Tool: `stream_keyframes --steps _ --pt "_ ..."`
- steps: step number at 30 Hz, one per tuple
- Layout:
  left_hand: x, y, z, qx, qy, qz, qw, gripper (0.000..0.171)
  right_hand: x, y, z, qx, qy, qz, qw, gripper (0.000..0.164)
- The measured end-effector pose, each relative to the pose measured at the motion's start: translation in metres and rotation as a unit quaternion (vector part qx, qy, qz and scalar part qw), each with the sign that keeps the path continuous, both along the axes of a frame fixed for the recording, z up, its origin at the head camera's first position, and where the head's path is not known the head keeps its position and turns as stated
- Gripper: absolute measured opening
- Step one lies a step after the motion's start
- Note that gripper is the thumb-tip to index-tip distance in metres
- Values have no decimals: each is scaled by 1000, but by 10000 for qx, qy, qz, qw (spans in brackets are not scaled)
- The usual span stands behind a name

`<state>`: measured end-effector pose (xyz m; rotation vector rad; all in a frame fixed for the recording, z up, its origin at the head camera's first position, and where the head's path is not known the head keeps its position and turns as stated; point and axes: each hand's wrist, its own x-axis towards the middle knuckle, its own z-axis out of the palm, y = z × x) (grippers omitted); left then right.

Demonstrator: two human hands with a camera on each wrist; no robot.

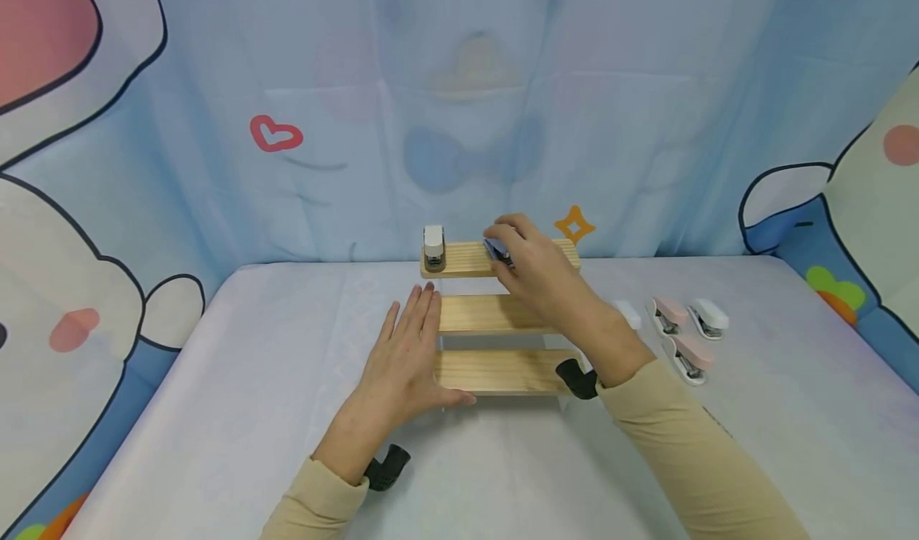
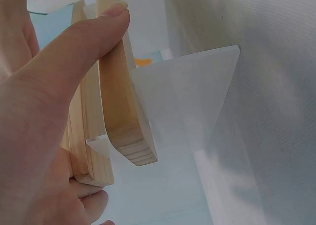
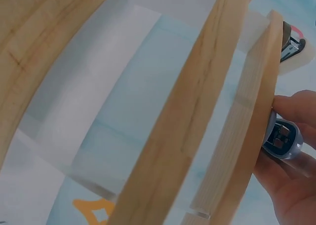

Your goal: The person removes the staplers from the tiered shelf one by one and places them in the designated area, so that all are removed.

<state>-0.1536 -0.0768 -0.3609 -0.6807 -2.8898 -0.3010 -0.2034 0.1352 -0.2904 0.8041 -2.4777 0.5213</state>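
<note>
A three-step wooden rack [image 1: 495,372] with translucent side supports [image 2: 187,87] stands on the table. My right hand [image 1: 542,273] pinches a blue stapler [image 3: 282,138] between thumb and fingers at the top board [image 3: 252,131]. The stapler touches that board, right of a white stapler [image 1: 434,245] standing at its left end. My left hand [image 1: 405,356] lies with straight fingers along the rack's left ends. Its thumb [image 2: 94,35] rests on the front board [image 2: 121,101]. In the head view the right hand covers part of the blue stapler.
Right of the rack on the white-covered table [image 1: 273,380] lie two pink staplers [image 1: 691,354] and a white stapler [image 1: 709,317]. Another white item [image 1: 628,313] is partly hidden by the right wrist. A printed blue curtain [image 1: 345,189] hangs behind the table.
</note>
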Motion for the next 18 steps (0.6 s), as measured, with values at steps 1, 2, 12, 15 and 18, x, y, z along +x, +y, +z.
stream_keyframes --steps 1,2,12,15,18 --pt "0 0 0 -4 -13 3 10000 142 0 0 -1 -24 5 -2 10000 33" --pt "0 0 0 -1 -8 0 10000 142 -1 0 -1 -49 -1 -4 10000 33" --pt "0 0 1 -17 25 1 10000 142 -1 1 -4 -172 -101 -65 9998 38" --pt "0 0 0 -26 24 5 10000 143 -1 2 -5 -225 -150 -40 9996 39" --pt "0 0 0 -38 4 5 10000 142 -1 4 -4 -286 -232 -25 9993 39"
